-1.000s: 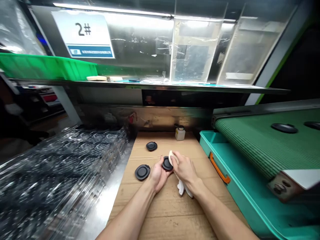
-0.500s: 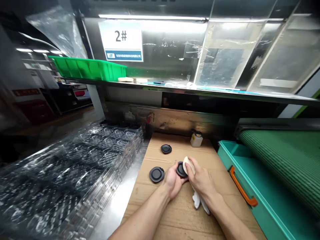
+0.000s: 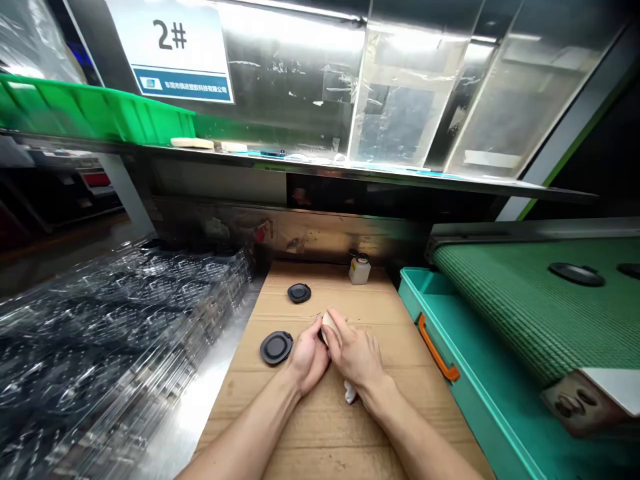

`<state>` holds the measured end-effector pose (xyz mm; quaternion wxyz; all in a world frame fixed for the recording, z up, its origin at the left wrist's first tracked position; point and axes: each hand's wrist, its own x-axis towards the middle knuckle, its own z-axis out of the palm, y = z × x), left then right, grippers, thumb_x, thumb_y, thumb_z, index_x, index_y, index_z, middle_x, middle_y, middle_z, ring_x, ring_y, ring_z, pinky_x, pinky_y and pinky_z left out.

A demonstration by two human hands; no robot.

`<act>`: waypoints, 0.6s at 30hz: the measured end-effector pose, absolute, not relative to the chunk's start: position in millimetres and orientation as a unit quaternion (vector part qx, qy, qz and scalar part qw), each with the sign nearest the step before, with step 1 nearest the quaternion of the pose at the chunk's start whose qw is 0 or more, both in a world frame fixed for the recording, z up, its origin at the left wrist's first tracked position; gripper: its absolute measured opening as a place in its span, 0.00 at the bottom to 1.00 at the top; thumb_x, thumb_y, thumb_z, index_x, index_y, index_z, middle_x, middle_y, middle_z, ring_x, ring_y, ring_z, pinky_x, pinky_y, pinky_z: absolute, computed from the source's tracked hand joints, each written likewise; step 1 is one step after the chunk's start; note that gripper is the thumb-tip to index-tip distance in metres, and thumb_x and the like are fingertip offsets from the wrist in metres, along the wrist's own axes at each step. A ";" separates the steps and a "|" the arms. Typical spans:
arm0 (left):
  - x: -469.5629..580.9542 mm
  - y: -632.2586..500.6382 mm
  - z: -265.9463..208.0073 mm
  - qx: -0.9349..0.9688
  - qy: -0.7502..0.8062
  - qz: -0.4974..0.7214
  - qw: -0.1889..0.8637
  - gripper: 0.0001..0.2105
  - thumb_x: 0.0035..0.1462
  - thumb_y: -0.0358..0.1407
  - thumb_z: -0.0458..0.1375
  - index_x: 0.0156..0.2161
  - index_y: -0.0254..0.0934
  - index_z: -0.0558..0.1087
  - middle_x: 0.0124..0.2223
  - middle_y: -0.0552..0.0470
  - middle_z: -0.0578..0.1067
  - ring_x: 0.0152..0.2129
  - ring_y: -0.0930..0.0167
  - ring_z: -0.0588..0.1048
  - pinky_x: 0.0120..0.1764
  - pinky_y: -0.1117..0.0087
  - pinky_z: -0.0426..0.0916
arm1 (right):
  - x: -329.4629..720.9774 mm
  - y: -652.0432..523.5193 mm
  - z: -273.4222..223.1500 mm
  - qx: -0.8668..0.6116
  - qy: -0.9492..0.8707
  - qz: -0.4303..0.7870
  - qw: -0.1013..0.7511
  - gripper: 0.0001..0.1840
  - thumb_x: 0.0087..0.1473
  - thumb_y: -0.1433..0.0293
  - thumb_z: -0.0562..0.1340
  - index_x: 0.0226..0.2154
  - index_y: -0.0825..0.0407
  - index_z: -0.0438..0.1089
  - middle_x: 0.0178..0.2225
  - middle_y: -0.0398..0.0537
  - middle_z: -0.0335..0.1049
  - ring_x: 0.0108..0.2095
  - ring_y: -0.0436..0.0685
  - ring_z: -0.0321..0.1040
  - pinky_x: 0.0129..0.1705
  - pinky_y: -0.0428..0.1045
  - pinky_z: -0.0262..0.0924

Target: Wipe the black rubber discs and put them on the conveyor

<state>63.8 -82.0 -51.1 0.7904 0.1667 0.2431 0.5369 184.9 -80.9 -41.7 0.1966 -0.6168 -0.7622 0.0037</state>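
My left hand (image 3: 306,360) is closed around a round black plastic lid, which is almost wholly hidden between both hands. Pinched in the fingers of my right hand (image 3: 357,355) is a cream-white pad (image 3: 328,323), pressed against that lid. Part of a white cloth (image 3: 350,392) shows below my right palm; whether the hand also grips it, I cannot tell. Two similar black lids lie on the cardboard sheet (image 3: 320,440): a near lid (image 3: 276,347) just left of my left hand and a far lid (image 3: 299,293) behind it.
A small square bottle (image 3: 359,271) stands at the back of the cardboard. Stacked clear trays (image 3: 150,320) fill the left side. On the right are a teal bin (image 3: 407,293) with an orange handle and a green conveyor belt (image 3: 520,300) carrying black lids (image 3: 577,274). A shelf (image 3: 320,167) crosses above.
The view has swung right, bringing black lids on the belt into sight. The pad and fingers now cover nearly all of the held lid, which showed more before.
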 end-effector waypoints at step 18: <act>55.0 -75.7 -54.1 0.129 0.234 0.509 0.818 0.17 0.64 0.39 0.47 0.47 0.27 0.69 0.55 0.30 0.70 0.50 0.57 0.72 0.48 0.59 0.69 | 229.1 -52.7 -49.2 -0.721 -0.626 0.057 0.292 0.26 0.63 0.53 0.45 0.56 0.43 0.63 0.39 0.52 0.76 0.39 0.61 0.73 0.37 0.51 0.59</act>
